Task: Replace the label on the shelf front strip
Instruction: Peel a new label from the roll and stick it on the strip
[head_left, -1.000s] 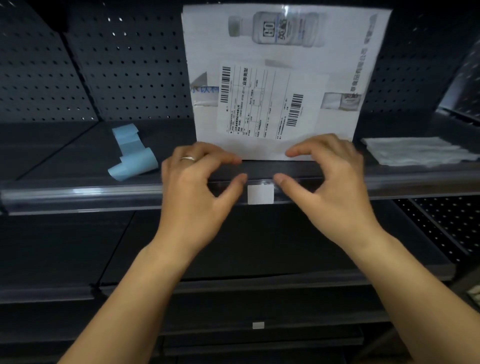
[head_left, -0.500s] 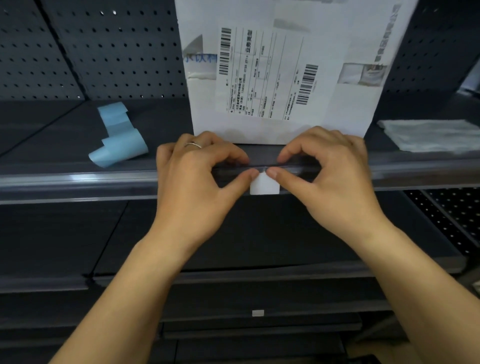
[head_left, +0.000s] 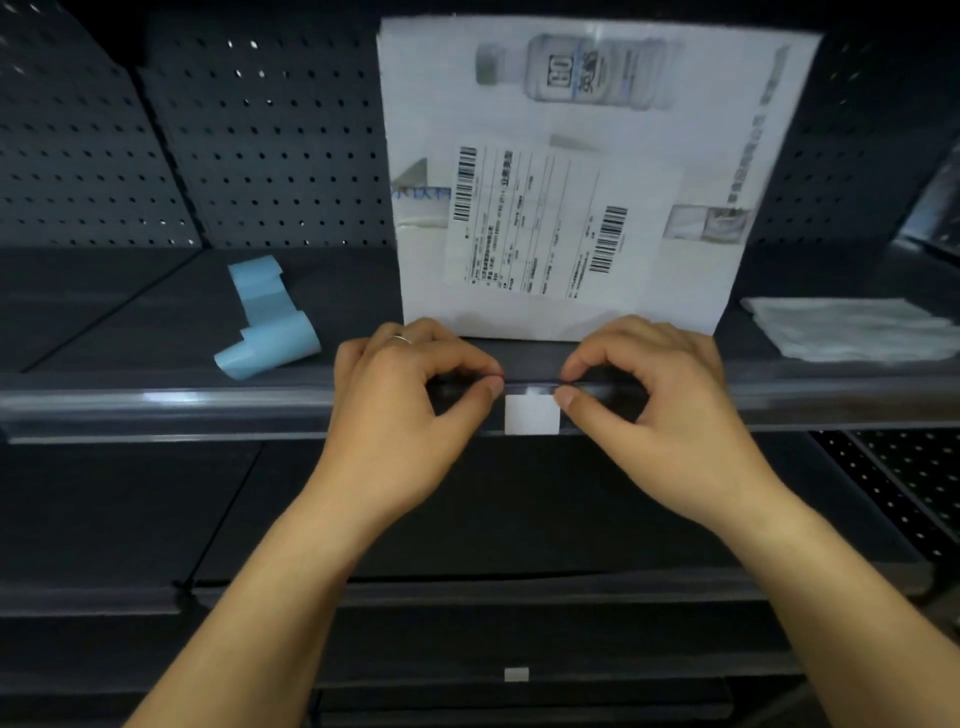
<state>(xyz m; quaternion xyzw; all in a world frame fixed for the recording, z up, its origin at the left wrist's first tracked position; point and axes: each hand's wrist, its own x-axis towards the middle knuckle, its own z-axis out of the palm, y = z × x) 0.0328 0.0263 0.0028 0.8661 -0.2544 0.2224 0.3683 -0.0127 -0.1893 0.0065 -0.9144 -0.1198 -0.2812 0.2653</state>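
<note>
A dark metal shelf (head_left: 156, 312) with a perforated back panel (head_left: 270, 156) fills the view, and along its front edge runs a clear plastic strip (head_left: 208, 410). A small blank white label (head_left: 532, 414) sits in that strip at mid-width, its lower edge level with the strip's lower lip. The left hand (head_left: 410, 405) grips the strip just left of the label, fingers curled over the top edge and the thumb pressed to the strip's face close to the label's upper left corner. The right hand (head_left: 654, 405) pinches the strip in the same way just right of the label, its thumb tip at the label's upper right corner. A ring (head_left: 401, 339) shows on 1 finger of the left hand.

Right behind the hands a white printed package (head_left: 597, 171) stands upright on the shelf, bearing a shipping slip with 2 barcodes. To the left lies a curled strip of pale blue backing paper (head_left: 267, 322); to the right, well apart, a folded white cloth (head_left: 852, 327). On a lower shelf edge sits another small white label (head_left: 516, 674).
</note>
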